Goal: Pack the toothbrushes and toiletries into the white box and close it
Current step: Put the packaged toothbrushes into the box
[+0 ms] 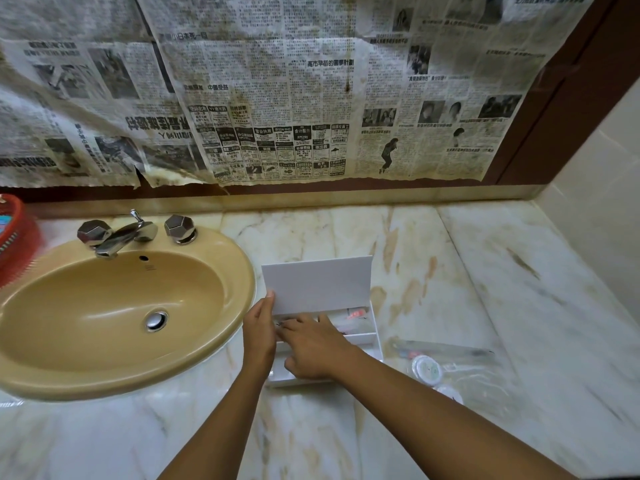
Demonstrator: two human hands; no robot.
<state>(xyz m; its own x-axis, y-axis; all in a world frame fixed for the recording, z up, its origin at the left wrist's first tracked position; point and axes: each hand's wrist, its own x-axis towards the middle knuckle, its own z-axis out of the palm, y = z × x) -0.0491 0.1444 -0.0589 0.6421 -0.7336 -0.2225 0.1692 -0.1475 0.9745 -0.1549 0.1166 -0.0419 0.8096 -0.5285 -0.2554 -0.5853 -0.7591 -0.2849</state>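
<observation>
Far left, red basket (14, 237) at the desk edge, partly out of view. Tan sink (114, 306) next, chrome tap (121, 233) behind the bowl. Marble desk (485, 271) running right from the sink rim. Just right of the sink, white box (363, 341) lying flat, lid (318, 284) raised and leaning back toward the wall. Left hand (259, 327) at the lid's lower left corner, thumb and fingers pinching the edge, apparently propping it open. Right hand (311, 348) reaching into the box's left part, fingers bent down over the contents; whether pinching an item or only pressing it flat, cannot tell. Red-and-white packets (353, 315) visible in the rear compartment. Further right, on the desk just beside the box, clear wrapped toothbrush (446, 351) lying lengthwise, two small round containers (427, 370) near it, all apparently still to be packed. Judged handling: box likely thin, light, fairly stiff, prone to sliding on polished marble, so best steadied at a wall. Lid probably best taken at its free long edge and lowered evenly. Toothbrush wrapper looks slick and crinkly; mid-length pinch advisable. Round containers small, light, apt to roll; grip across the rim.
</observation>
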